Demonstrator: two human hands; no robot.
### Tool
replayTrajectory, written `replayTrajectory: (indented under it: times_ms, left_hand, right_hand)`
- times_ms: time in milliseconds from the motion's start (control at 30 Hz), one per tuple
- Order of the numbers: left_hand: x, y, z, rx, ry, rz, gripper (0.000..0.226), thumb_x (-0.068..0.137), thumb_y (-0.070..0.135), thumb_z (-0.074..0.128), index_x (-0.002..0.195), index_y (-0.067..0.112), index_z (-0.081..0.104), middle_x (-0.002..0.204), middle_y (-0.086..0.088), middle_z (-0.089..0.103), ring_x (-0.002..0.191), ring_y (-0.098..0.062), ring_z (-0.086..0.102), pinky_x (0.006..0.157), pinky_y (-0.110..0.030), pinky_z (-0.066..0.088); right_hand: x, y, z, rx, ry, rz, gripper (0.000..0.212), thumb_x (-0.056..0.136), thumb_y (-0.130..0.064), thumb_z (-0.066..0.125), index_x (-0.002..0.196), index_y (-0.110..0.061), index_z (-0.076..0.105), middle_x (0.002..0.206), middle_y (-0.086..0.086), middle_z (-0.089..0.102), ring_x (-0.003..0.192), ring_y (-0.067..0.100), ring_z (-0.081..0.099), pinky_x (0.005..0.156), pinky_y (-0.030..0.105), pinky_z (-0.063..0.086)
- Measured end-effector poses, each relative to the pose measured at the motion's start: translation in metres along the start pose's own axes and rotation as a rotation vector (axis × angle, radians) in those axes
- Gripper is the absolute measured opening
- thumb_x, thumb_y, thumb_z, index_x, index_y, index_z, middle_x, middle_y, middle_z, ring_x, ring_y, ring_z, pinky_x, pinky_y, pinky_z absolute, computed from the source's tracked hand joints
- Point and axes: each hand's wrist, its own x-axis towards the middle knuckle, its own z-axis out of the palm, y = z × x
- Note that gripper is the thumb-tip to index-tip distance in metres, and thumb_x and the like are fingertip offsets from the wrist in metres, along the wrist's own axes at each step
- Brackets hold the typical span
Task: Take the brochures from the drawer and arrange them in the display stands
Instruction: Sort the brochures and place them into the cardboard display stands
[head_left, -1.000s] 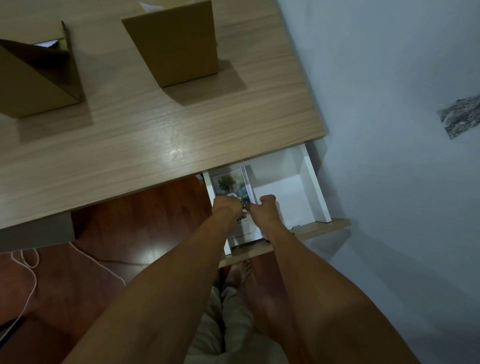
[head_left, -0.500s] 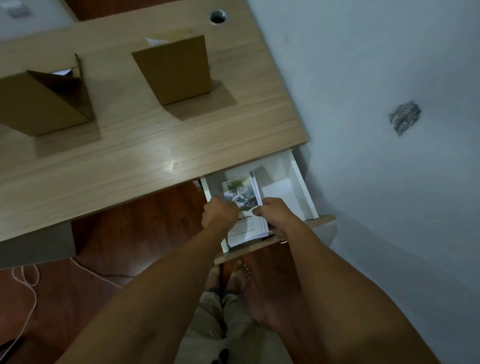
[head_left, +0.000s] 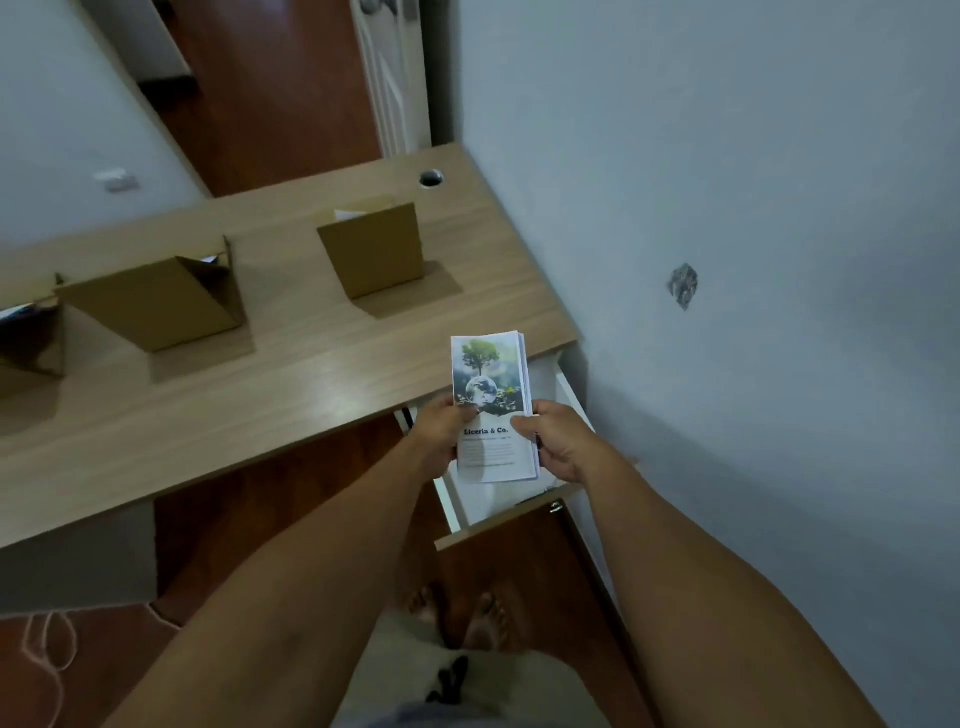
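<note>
A wooden desk (head_left: 218, 395) carries cardboard display stands (head_left: 156, 301), paper showing in them, beside a pale wall. Below its edge, a white drawer (head_left: 498, 509) stands open. Above it, the left hand (head_left: 441, 434) and right hand (head_left: 558, 441) clamp a brochure stack (head_left: 493, 405), fingers gripping either side.

The person's two forearms are bare to the lower frame edge, with no sleeve, watch or ring showing on the left hand (head_left: 439, 434) or the right hand (head_left: 558, 441). Below them are pale beige trouser legs (a small dark mark on the cloth) and two bare feet.
</note>
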Motion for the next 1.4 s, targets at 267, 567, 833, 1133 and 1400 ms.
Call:
replayTrajectory:
  times_ms: [267, 567, 833, 1133, 1400]
  left_hand:
    - [-0.019, 0.056, -0.076, -0.068, 0.174, 0.232, 0.024, 0.096, -0.002, 0.059, 0.119, 0.005, 0.057, 0.095, -0.015, 0.069, 0.073, -0.022, 0.067, 0.050, -0.027, 0.056]
    - [-0.019, 0.105, -0.192, -0.125, 0.226, 0.256, 0.025, 0.098, 0.005, 0.059, 0.122, 0.012, 0.055, 0.105, -0.014, 0.070, 0.083, -0.026, 0.069, 0.064, -0.036, 0.054]
    - [-0.007, 0.170, -0.302, -0.117, 0.181, 0.301, 0.016, 0.097, 0.003, 0.056, 0.103, 0.017, 0.059, 0.100, -0.011, 0.071, 0.092, -0.031, 0.067, 0.081, -0.044, 0.053]
    - [-0.016, 0.210, -0.378, -0.195, 0.150, 0.338, 0.020, 0.091, 0.001, 0.055, 0.107, 0.013, 0.057, 0.099, -0.017, 0.073, 0.085, -0.032, 0.070, 0.068, -0.041, 0.060]
    - [-0.047, 0.209, -0.433, -0.283, 0.279, 0.372, 0.021, 0.095, 0.002, 0.052, 0.112, 0.013, 0.057, 0.099, -0.013, 0.072, 0.084, -0.027, 0.069, 0.064, -0.035, 0.057]
  right_hand:
    - [0.002, -0.063, 0.086, -0.141, -0.100, -0.140, 0.013, 0.095, -0.009, 0.065, 0.103, -0.019, 0.069, 0.101, 0.009, 0.077, 0.086, 0.025, 0.071, 0.076, 0.036, 0.055]
    - [0.015, -0.111, 0.207, -0.200, -0.185, -0.214, 0.016, 0.096, -0.007, 0.066, 0.111, -0.014, 0.066, 0.103, 0.010, 0.076, 0.083, 0.022, 0.072, 0.062, 0.031, 0.055]
    - [0.027, -0.164, 0.319, -0.171, -0.192, -0.247, 0.012, 0.095, -0.003, 0.061, 0.101, -0.012, 0.066, 0.096, 0.010, 0.074, 0.083, 0.023, 0.068, 0.065, 0.033, 0.051]
    - [0.038, -0.199, 0.401, -0.164, -0.241, -0.279, 0.021, 0.082, -0.003, 0.060, 0.102, -0.008, 0.066, 0.099, 0.015, 0.069, 0.089, 0.029, 0.065, 0.078, 0.040, 0.054]
    - [0.036, -0.214, 0.469, -0.293, -0.365, -0.301, 0.020, 0.075, -0.002, 0.061, 0.093, -0.008, 0.068, 0.089, 0.013, 0.070, 0.088, 0.031, 0.063, 0.079, 0.041, 0.044]
